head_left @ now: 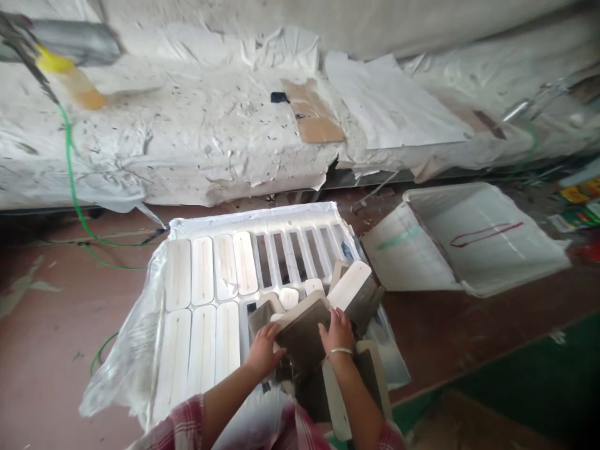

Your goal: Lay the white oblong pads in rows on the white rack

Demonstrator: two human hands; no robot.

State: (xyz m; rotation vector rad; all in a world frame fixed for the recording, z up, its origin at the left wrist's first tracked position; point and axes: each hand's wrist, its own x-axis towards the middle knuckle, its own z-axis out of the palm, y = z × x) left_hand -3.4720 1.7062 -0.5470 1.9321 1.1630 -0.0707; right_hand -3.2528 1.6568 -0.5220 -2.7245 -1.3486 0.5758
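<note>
My left hand [263, 351] grips the left side of a dark grey box-like piece with a cream rounded end [300, 334]. On its right side, my right hand [338, 332], with a pale band at the wrist, has its fingers closed over the edge. Beneath and around it lie more such pieces, among them a tilted white-topped one [350, 284] and one near my right forearm [370, 369]. They rest on a white slotted rack [255, 222]. Long white rounded tops [202, 272] fill its left slots in two rows; several far slots to their right show gaps.
Behind the rack runs a bench covered in stained white sheeting [187, 125], bearing a cardboard piece [319, 115] and a yellow-capped bottle [75, 78]. A green hose [70, 162] hangs at left. A large white bin [497, 240] stands at right. Clear plastic [117, 375] drapes the rack's left side.
</note>
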